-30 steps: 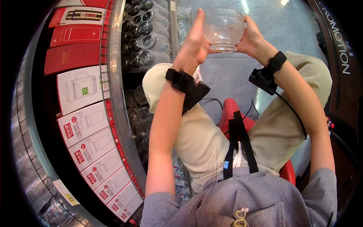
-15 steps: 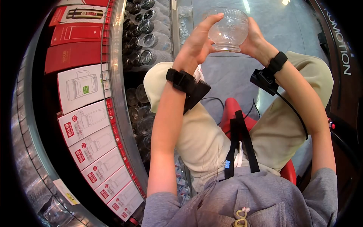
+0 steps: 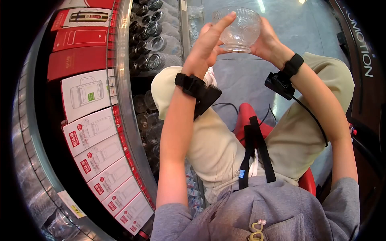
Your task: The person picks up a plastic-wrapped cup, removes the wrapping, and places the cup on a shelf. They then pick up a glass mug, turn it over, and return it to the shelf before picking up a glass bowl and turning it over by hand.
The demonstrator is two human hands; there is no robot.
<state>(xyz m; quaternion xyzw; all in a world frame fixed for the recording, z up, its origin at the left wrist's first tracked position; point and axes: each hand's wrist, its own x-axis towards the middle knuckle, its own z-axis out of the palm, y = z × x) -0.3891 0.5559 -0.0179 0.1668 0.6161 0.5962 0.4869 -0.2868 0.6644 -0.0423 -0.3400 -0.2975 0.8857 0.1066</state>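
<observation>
The person held a clear, patterned glass bowl (image 3: pixel 238 30) raised in front of them, above their knees and the grey floor (image 3: pixel 241 80). The left hand (image 3: pixel 205 46) pressed against the bowl's near side, its index finger stretched up to the rim and the other fingers loosely spread. The right hand (image 3: pixel 266 40) cupped the opposite side, gripping the wall of the bowl. A black strapped device sat on each wrist (image 3: pixel 197 90). To the left, shelves carried red cartons (image 3: pixel 76 60), white boxes printed with jugs (image 3: pixel 86 94) and rows of clear glass tumblers (image 3: pixel 155 44). The person sat on a red stool (image 3: pixel 245 116).
</observation>
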